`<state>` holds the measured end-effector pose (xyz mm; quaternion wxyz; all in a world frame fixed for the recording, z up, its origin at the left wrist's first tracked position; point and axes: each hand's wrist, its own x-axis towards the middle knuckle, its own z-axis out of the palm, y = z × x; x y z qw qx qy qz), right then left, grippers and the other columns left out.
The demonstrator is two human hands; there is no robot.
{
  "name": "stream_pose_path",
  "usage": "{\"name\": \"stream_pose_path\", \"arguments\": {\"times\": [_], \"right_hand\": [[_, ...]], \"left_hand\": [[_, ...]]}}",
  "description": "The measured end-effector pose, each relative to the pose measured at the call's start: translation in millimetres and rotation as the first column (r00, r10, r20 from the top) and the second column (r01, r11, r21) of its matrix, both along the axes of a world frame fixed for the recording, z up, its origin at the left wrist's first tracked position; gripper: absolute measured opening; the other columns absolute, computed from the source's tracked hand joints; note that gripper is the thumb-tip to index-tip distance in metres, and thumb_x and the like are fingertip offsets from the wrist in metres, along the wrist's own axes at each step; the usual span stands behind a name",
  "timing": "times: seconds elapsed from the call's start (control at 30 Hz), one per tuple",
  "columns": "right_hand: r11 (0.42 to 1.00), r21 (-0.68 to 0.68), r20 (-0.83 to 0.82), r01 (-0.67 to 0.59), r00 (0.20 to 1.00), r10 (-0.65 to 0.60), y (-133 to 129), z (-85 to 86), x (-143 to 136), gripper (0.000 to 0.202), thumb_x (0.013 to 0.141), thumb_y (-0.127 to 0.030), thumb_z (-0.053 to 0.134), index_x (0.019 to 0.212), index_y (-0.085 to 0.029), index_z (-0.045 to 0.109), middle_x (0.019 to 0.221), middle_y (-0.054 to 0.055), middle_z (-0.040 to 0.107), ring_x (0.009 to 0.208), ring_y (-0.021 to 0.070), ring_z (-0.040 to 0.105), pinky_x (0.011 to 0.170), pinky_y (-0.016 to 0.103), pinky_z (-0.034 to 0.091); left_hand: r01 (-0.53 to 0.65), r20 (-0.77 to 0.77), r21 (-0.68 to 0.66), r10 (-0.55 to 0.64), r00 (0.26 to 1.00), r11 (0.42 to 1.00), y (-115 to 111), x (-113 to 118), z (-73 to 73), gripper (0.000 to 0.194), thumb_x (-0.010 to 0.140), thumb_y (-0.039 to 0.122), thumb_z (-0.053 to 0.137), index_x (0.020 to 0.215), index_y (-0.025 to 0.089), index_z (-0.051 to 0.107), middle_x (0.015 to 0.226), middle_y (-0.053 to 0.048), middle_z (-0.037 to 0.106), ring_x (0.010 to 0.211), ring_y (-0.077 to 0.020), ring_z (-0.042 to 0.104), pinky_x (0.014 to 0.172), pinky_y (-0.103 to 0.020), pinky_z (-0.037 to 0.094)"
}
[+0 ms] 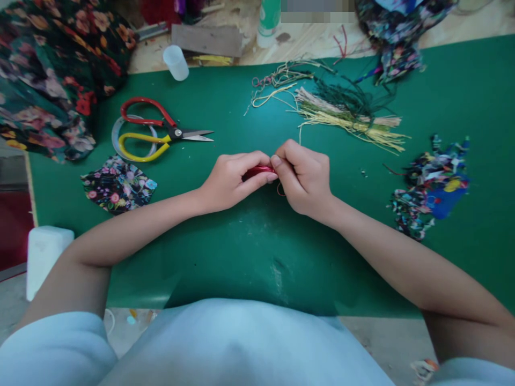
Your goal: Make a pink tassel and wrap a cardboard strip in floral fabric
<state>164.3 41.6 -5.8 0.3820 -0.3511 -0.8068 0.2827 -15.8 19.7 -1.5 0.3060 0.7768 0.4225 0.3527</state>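
My left hand (229, 182) is closed around a small shiny red thing (257, 170), mostly hidden by the fingers, so its kind is unclear. Thumb and forefinger of my right hand (308, 179) are pinched together, touching the left fingertips. What they grip is too small to make out. Just below them hangs a thin red thread loop (280, 190). Scissors (177, 133) with one red and one yellow handle lie beyond my left hand, over a roll of tape (115, 140). Bundles of yellow, beige and dark green cords (354, 120) lie beyond my right hand.
A green mat (241, 257) covers the table. At left are a floral fabric piece (118, 185) and a large floral cloth heap (60, 75). A white cup (176, 62) stands at the back. Fabric scraps (430, 187) lie right; floral cloth (402, 37) lies back right.
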Motion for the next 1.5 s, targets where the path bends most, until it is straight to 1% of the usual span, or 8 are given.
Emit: {"name": "stream_pose_path", "arguments": {"times": [0.13,0.33,0.53,0.77,0.83,1.0,1.17,1.5], "right_hand": [[1.0,-0.003,0.006,0.0,1.0,0.0,-0.7,0.3,-0.2,0.028,0.101,-0.028,0.042,0.074,-0.023,0.043,0.063,-0.002,0.053,0.058,0.0119,0.052,0.059,0.027,0.044],[1.0,-0.009,-0.005,0.002,1.0,-0.003,0.4,-0.7,0.1,0.028,0.101,-0.03,0.042,0.075,-0.023,0.044,0.064,-0.002,0.052,0.06,0.0129,0.052,0.06,0.028,0.044],[0.998,-0.053,-0.024,-0.019,1.0,0.017,1.4,-1.4,0.2,0.034,0.102,-0.039,0.04,0.073,-0.024,0.046,0.061,-0.001,0.052,0.059,0.0142,0.052,0.06,0.03,0.045],[0.998,-0.051,-0.017,-0.042,0.999,0.042,0.5,-2.5,0.3,0.036,0.103,-0.04,0.038,0.073,-0.023,0.047,0.065,0.001,0.056,0.063,0.015,0.055,0.062,0.031,0.047],[0.998,-0.047,-0.015,-0.035,0.999,0.034,0.7,-3.3,0.5,0.036,0.103,-0.04,0.039,0.072,-0.023,0.048,0.066,0.002,0.057,0.063,0.0151,0.055,0.062,0.032,0.046],[0.999,-0.006,-0.03,-0.037,0.999,0.037,0.9,-4.7,0.7,0.032,0.102,-0.037,0.04,0.074,-0.024,0.048,0.066,0.001,0.056,0.062,0.0158,0.054,0.06,0.032,0.044],[0.999,-0.02,-0.04,-0.043,0.998,0.042,0.7,-3.5,0.0,0.031,0.102,-0.037,0.041,0.074,-0.024,0.046,0.065,0.0,0.053,0.06,0.015,0.053,0.06,0.031,0.044],[0.994,-0.089,-0.105,-0.06,0.993,0.051,3.1,-1.1,1.9,0.032,0.1,-0.038,0.046,0.072,-0.022,0.048,0.062,-0.003,0.05,0.055,0.0108,0.045,0.056,0.028,0.039]], "left_hand": [[0.01,0.022,-0.115,-0.008,1.0,0.993,0.0,0.6,2.0,0.032,0.097,0.045,0.055,0.089,0.016,0.067,0.078,0.0,0.074,0.068,-0.0081,0.066,0.066,-0.019,0.048],[-0.013,0.003,-0.083,0.013,1.0,0.996,-1.1,-0.8,1.4,0.029,0.091,0.046,0.064,0.092,0.017,0.068,0.079,-0.001,0.074,0.066,-0.0089,0.063,0.064,-0.021,0.047],[0.098,0.185,-0.209,-0.059,0.981,0.973,1.0,-2.0,4.3,0.043,0.1,0.05,0.043,0.089,0.017,0.068,0.08,-0.003,0.075,0.06,-0.0074,0.064,0.061,-0.02,0.049],[0.112,0.246,-0.336,-0.028,0.969,0.935,2.6,-2.9,2.2,0.054,0.097,0.063,0.042,0.087,0.017,0.069,0.077,-0.004,0.075,0.06,-0.0082,0.066,0.06,-0.02,0.05],[0.114,0.253,-0.344,-0.025,0.967,0.932,2.4,-3.3,1.4,0.055,0.096,0.064,0.042,0.088,0.017,0.069,0.078,-0.004,0.075,0.061,-0.0087,0.066,0.061,-0.021,0.051],[0.046,0.217,-0.33,0.028,0.976,0.943,2.1,-0.2,1.2,0.045,0.084,0.06,0.066,0.086,0.016,0.069,0.075,-0.003,0.075,0.059,-0.0084,0.065,0.057,-0.02,0.049],[0.051,0.283,-0.344,0.052,0.958,0.938,1.6,1.9,0.3,0.041,0.085,0.056,0.068,0.081,0.015,0.07,0.07,-0.002,0.075,0.052,-0.0067,0.063,0.053,-0.017,0.048],[0.016,0.26,-0.327,0.074,0.963,0.945,1.5,0.4,5.6,0.042,0.084,0.056,0.068,0.079,0.015,0.074,0.07,-0.003,0.075,0.051,-0.0065,0.062,0.05,-0.017,0.047]]}}
